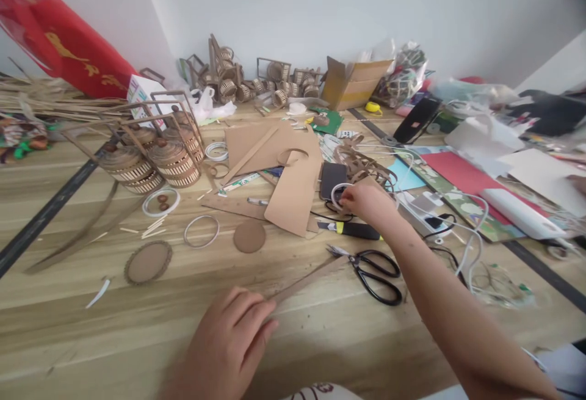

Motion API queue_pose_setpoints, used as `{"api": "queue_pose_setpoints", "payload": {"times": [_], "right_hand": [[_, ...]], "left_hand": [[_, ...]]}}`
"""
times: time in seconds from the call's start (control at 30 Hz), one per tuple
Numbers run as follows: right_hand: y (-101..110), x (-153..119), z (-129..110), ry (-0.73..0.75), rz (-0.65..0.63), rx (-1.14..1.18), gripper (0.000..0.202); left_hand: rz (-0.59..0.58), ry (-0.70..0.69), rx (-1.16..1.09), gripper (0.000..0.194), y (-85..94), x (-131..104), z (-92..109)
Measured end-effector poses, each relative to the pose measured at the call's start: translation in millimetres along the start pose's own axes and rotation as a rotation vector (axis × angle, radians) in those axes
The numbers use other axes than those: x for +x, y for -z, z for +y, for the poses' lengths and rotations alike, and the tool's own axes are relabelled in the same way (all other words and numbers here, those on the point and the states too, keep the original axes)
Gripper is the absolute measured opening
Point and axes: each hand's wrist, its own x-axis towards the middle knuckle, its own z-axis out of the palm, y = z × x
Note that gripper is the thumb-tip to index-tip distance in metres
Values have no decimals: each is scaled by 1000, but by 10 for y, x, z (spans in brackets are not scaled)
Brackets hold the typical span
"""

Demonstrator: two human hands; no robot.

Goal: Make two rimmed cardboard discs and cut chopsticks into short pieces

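Cardboard strip [309, 278] lies on the worktop [91, 351], its near end at the loosely curled fingers of our left hand [235, 333]; we cannot tell whether they grip it. Our right hand [366, 201] has its fingertips closed on the rim of a white ring [334, 195], over the phone [333, 179]. Between our arms sit black-handled scissors [379, 287], with a utility knife [359, 230] just beyond. Farther out we see a cardboard disc [249, 237], and lidded woven baskets [174, 162] in frames at our left.
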Motion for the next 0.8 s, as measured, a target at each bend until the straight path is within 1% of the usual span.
{"api": "queue_pose_setpoints", "payload": {"times": [0.07, 0.1, 0.17, 0.23, 0.3, 0.37, 0.47, 0.53, 0.57, 0.6, 0.63, 0.67, 0.7, 0.73, 0.8], "right_hand": [[-80, 57, -26, -12, -99, -36, 21], [-120, 62, -30, -16, -125, -48, 22], [-181, 43, -28, -17, -137, -52, 23], [-198, 8, -17, -17, -102, -35, 22], [-148, -25, 6, -28, -26, 1, 18], [-22, -61, 37, -54, 84, 53, 15], [270, -178, 68, -123, 280, 140, 21], [463, -331, 42, -159, 414, 187, 28], [534, -430, 6, -153, 477, 211, 30], [577, -541, -47, -121, 533, 243, 30], [590, -659, -115, -63, 633, 301, 27], [569, -780, -198, 16, 685, 343, 23], [517, -897, -292, 108, 681, 372, 21], [440, -1008, -392, 223, 638, 375, 20], [242, -1200, -592, 462, 512, 381, 19]], "left_hand": [[2, 12, 0, 20, 1, -30, -1], [-2, 18, -1, 20, 1, -41, -2], [-13, 20, -9, 22, -3, -52, -1], [-24, 8, -18, 23, -10, -52, 2], [-28, -5, -25, 24, -18, -46, 4], [-28, -8, -27, 24, -24, -41, 7], [-27, -8, -36, 24, -25, -35, 18], [-24, -8, -52, 24, -22, -33, 33], [-22, -5, -63, 23, -21, -31, 43], [-13, 1, -74, 22, -20, -29, 53], [4, 14, -83, 21, -19, -27, 64], [31, 31, -90, 20, -18, -23, 76], [60, 57, -94, 18, -16, -17, 88], [97, 86, -95, 17, -14, -8, 99], [172, 157, -97, 16, -8, 18, 122]]}}
